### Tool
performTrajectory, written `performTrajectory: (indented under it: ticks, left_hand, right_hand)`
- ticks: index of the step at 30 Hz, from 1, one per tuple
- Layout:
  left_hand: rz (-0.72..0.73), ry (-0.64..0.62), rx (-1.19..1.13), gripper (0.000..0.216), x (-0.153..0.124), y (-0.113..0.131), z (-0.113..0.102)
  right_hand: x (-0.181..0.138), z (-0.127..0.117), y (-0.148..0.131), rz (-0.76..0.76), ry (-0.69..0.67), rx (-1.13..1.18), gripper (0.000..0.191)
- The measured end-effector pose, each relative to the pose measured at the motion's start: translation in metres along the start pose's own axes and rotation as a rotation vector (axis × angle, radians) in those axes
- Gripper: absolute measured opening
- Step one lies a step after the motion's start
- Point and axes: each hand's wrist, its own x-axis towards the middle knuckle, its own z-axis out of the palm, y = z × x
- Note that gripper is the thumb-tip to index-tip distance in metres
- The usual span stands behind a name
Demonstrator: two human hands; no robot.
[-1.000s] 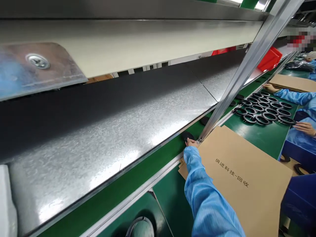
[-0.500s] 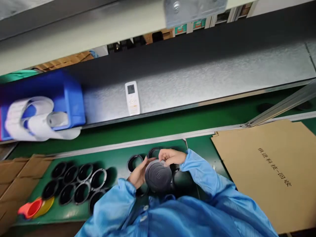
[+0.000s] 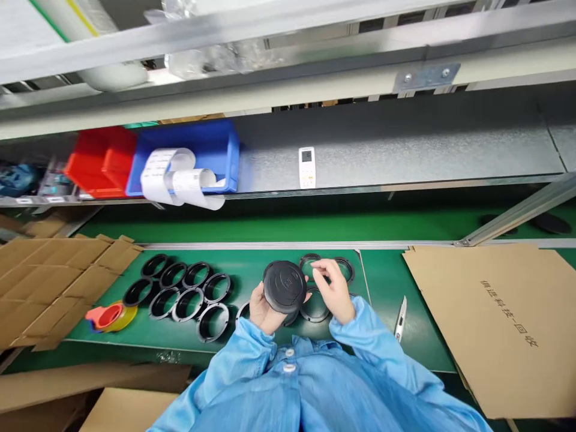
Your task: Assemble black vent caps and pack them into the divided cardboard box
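- The left hand (image 3: 264, 311) is closed around the underside of a black round disc (image 3: 284, 287), a moulded plastic cap by the look of it, with the fingers curled up behind its rim.
- The right hand (image 3: 333, 289) is half curled, its fingertips (image 3: 315, 271) just beside the disc at about 2 o'clock. From this angle it is hard to say whether they touch it or pinch anything small.
- The disc sits tilted, held in front of the chest above a green table (image 3: 382, 282), over a black ring (image 3: 314, 306) that lies under the hands.
- Two more black rings (image 3: 310, 265) lie at about 12 o'clock from the disc, near the table's back edge.
- A cluster of black rings with silver-toned inner edges (image 3: 177, 297) lies at 9 o'clock, close together on the table.
- A utility knife (image 3: 400, 318) lies at 3 o'clock, just past the right hand.
- Beyond it, a cardboard sheet printed with dark characters (image 3: 504, 324) covers the table's right end.
- Flattened cardboard (image 3: 49, 282) lies at 9 o'clock beyond the rings, with a red and yellow roll (image 3: 110, 317) at its edge.
- At 11 o'clock, on a shelf behind the table, stand a blue bin (image 3: 216, 150) draped with paper labels (image 3: 180, 180) and a red bin (image 3: 101, 162).
- A white remote control (image 3: 306, 168) leans at 12 o'clock.
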Motion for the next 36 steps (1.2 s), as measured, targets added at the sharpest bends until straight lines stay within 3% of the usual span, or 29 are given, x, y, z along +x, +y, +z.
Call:
performTrajectory:
  ticks: [6, 11, 17, 22, 30, 36]
  left_hand:
    - [0.104, -0.036, -0.016, 0.057, -0.027, 0.013, -0.012]
    - [0.111, -0.011, -0.029, 0.052, -0.044, 0.017, -0.003]
    - [0.09, 0.076, 0.021, 0.079, -0.058, 0.028, 0.014]
    - [0.087, 0.075, 0.002, 0.079, -0.06, 0.031, 0.023]
    - [0.046, 0.121, -0.044, 0.067, -0.055, 0.041, 0.028]
    - [0.046, 0.162, -0.074, 0.063, -0.057, 0.048, 0.021]
  right_hand:
    - [-0.042, 0.033, -0.025, -0.203, -0.135, -0.301, 0.041]
    - [-0.036, 0.042, -0.041, -0.329, -0.186, -0.437, 0.041]
    - [-0.028, 0.053, -0.046, -0.408, -0.301, -0.425, 0.046]
    - [-0.028, 0.061, -0.047, -0.305, -0.292, -0.245, 0.053]
    - [-0.02, 0.07, -0.044, 0.057, -0.202, 0.033, 0.06]
    - [-0.02, 0.081, -0.04, 0.129, -0.217, 0.072, 0.061]
